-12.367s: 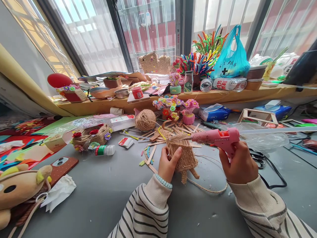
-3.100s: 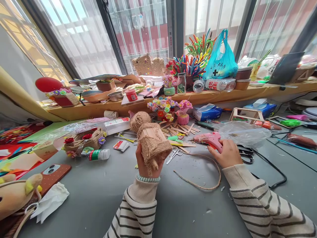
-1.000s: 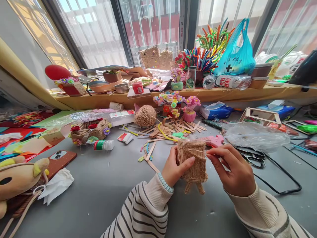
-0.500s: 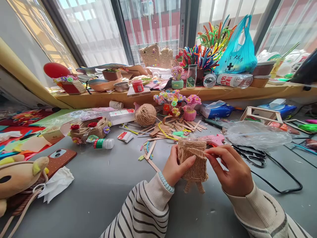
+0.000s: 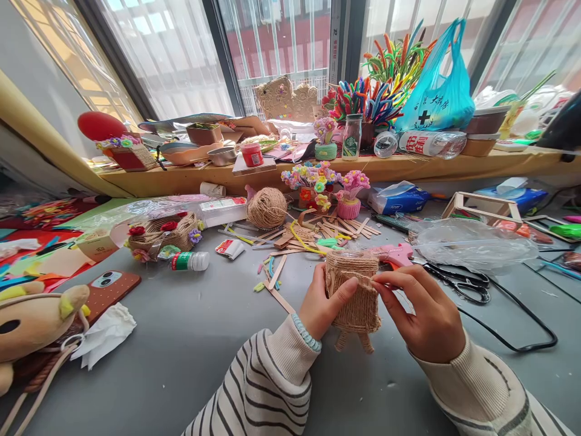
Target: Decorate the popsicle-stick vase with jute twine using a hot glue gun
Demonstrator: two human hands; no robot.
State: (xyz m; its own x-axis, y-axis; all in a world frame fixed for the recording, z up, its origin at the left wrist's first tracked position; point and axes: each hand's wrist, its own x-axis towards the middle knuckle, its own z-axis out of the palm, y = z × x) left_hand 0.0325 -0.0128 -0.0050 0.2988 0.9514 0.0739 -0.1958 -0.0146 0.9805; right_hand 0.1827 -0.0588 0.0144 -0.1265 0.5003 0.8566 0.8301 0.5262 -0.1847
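Observation:
In the head view, my left hand (image 5: 321, 304) grips a small twine-wrapped box (image 5: 356, 312) by its left side, thumb across the front. Two stubby wrapped legs stick out at the bottom of the box, which is held above the grey table. At the box's right edge, my right hand (image 5: 424, 312) is closed in a pinch on a strand of jute twine (image 5: 364, 277) that runs across the front from near my left thumb. Behind the box lies a pink glue gun (image 5: 397, 253), touched by neither hand.
Black-handled scissors (image 5: 467, 284) and a black cable (image 5: 512, 348) lie to the right. Beyond the box are wooden craft sticks (image 5: 349, 227) and a ball of twine (image 5: 267, 209). At left are a twine basket (image 5: 161, 239), a small bottle (image 5: 190, 261) and a phone (image 5: 111, 290).
My right fingertips have shifted slightly left, and the strand now lies closer against the box's front. My left hand keeps its hold. The view has tilted a little.

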